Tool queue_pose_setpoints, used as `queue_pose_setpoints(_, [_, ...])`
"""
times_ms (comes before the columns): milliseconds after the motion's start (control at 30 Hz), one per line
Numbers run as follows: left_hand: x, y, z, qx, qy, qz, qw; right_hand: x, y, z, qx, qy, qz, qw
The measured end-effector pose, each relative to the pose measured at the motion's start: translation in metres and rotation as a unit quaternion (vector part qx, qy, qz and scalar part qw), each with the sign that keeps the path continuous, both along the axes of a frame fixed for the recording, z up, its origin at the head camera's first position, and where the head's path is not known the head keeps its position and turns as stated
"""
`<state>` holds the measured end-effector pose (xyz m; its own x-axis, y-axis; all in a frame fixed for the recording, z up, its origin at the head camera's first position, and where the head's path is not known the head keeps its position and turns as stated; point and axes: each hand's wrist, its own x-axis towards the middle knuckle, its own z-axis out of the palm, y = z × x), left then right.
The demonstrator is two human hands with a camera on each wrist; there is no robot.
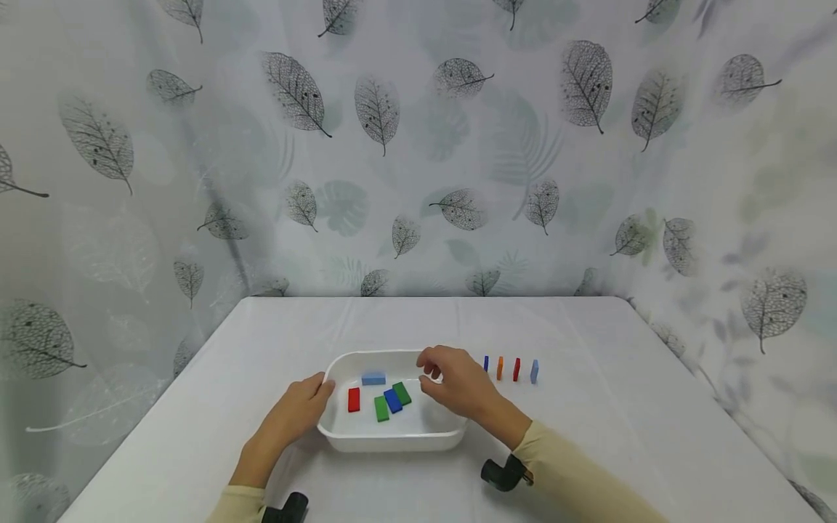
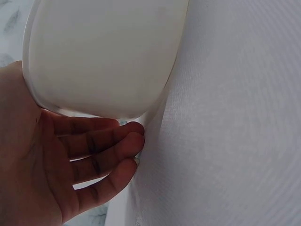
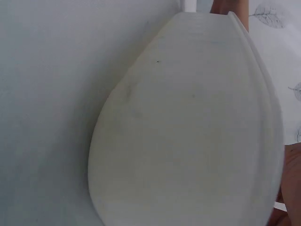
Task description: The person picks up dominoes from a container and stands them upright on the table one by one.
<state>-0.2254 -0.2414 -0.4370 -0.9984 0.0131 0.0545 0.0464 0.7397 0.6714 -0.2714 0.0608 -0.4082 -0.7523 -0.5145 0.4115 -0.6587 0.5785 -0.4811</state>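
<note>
A white plastic tray (image 1: 392,442) stands on the table, with several small coloured blocks lying inside. They are a light blue block (image 1: 373,378), a red block (image 1: 354,399), a light green block (image 1: 381,408), a blue block (image 1: 393,401) and a dark green block (image 1: 402,393). My left hand (image 1: 297,410) holds the tray's left end, thumb at the rim and fingers along the outer wall (image 2: 103,47). Over the tray's right end hovers my right hand (image 1: 461,381), fingers bent, thumb apart from them, nothing visible between them. In the right wrist view the tray wall (image 3: 188,117) hides most of that hand.
Right of the tray several thin blocks stand upright in a row: blue (image 1: 486,363), orange (image 1: 500,368), red (image 1: 516,370) and light blue (image 1: 534,372). A white cloth covers the table (image 1: 621,421). Leaf-patterned curtains (image 1: 418,167) hang behind it and at both sides.
</note>
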Motion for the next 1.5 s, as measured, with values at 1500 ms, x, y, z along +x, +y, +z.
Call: queue_pose_setpoints(1500, [0.000, -0.001, -0.001, -0.002, 0.013, -0.012, 0.9998, -0.016, -0.055, -0.019, 0.234, -0.090, -0.043, 0.9671])
